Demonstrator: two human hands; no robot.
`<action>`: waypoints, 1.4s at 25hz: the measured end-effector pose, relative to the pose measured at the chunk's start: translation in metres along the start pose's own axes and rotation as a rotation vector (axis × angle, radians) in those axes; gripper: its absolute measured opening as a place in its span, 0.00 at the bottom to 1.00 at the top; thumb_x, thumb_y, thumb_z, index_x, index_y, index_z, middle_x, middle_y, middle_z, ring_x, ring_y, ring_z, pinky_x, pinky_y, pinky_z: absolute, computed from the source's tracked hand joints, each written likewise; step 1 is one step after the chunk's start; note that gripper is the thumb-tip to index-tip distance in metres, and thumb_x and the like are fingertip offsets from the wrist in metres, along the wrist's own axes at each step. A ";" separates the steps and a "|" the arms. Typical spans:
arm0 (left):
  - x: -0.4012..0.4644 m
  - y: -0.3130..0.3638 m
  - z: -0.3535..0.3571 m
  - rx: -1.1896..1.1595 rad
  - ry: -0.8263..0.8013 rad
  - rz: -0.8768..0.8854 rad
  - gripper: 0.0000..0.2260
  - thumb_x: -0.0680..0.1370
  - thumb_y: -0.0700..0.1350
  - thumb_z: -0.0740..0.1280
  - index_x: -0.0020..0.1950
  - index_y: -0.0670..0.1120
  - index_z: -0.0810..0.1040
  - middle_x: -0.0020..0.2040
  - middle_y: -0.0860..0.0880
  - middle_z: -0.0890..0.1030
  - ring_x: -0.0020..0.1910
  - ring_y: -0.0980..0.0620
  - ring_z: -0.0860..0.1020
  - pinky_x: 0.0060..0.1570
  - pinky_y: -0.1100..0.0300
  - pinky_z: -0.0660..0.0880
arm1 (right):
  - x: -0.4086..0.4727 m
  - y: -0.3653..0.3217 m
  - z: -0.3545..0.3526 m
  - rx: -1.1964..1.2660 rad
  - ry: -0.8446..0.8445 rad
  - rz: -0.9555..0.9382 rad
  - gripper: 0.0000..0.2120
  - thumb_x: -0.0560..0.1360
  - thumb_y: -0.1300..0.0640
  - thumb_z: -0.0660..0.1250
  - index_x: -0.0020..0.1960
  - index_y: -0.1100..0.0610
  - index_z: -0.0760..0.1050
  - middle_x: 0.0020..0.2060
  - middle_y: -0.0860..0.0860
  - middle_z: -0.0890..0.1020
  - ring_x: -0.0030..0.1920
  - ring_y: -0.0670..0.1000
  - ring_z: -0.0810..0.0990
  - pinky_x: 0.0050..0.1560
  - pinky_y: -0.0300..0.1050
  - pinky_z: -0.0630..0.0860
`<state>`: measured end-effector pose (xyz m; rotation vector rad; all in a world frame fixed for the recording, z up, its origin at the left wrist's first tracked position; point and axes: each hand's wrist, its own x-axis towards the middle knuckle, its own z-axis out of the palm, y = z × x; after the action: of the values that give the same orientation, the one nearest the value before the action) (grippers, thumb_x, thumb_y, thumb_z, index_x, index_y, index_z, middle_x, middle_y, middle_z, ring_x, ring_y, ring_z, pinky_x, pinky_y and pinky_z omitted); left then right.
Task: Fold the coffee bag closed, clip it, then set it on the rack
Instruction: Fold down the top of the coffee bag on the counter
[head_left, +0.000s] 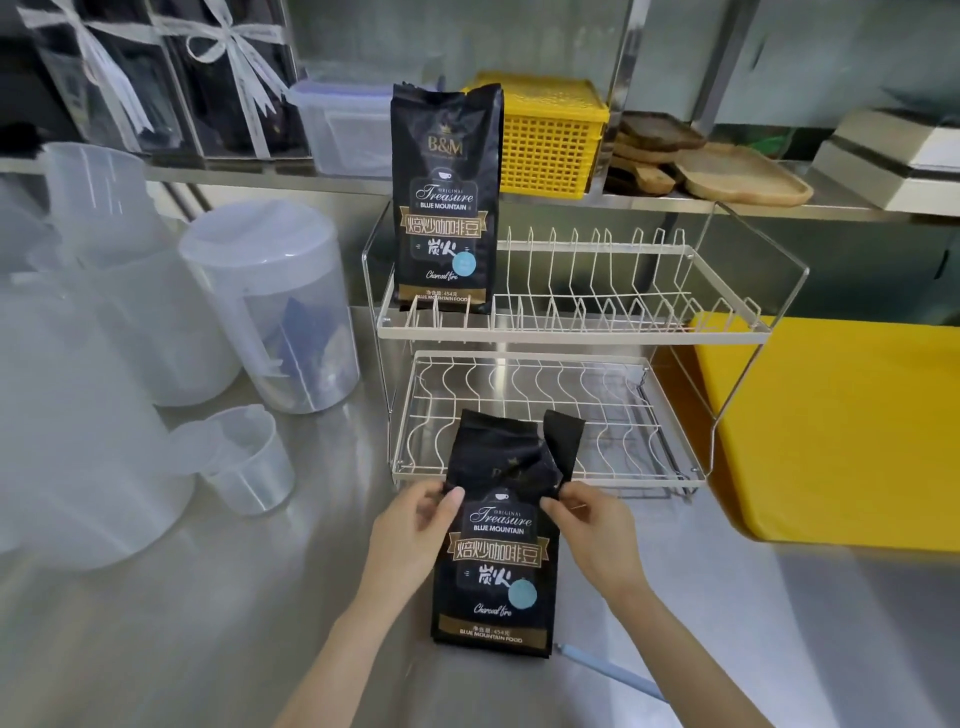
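Left hand (415, 525) and right hand (589, 525) forward, thumbs and fingers pinched (both gripping), forearms converging

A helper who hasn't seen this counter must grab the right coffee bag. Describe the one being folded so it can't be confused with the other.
Start at the white two-tier wire rack on the steel counter. The bag being folded stands on the counter just in front of its lower tier, pinched between the left hand and right hand. Unlike the identical bag on the top tier, its top is crumpled and bent.

Steel counter (260, 597) bearing coffee bag (496, 566), rack (550, 478), jugs (270, 306), yellow board (841, 431).
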<state>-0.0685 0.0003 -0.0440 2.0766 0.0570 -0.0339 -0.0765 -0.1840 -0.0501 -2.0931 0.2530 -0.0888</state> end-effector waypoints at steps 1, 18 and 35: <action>-0.005 0.001 -0.001 -0.033 0.021 -0.001 0.07 0.75 0.50 0.63 0.48 0.48 0.75 0.42 0.55 0.78 0.42 0.63 0.75 0.38 0.79 0.69 | -0.007 0.000 -0.001 0.018 0.012 -0.018 0.05 0.71 0.58 0.67 0.37 0.53 0.74 0.35 0.50 0.80 0.36 0.42 0.77 0.34 0.29 0.71; -0.049 0.021 -0.002 -0.406 -0.040 -0.010 0.08 0.75 0.48 0.64 0.42 0.44 0.77 0.41 0.49 0.82 0.41 0.56 0.78 0.42 0.66 0.73 | -0.054 -0.006 -0.029 0.195 -0.036 -0.084 0.04 0.71 0.58 0.67 0.43 0.50 0.77 0.40 0.51 0.84 0.43 0.49 0.81 0.45 0.46 0.78; -0.045 0.021 0.002 -0.472 -0.032 0.048 0.07 0.76 0.46 0.61 0.41 0.49 0.77 0.44 0.52 0.81 0.43 0.63 0.78 0.42 0.77 0.71 | -0.045 0.002 -0.030 0.178 -0.112 -0.102 0.19 0.69 0.58 0.69 0.56 0.44 0.69 0.53 0.40 0.76 0.57 0.43 0.74 0.58 0.40 0.70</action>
<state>-0.1119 -0.0130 -0.0243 1.6044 -0.0051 -0.0220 -0.1254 -0.2005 -0.0343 -1.9260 0.0681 -0.0532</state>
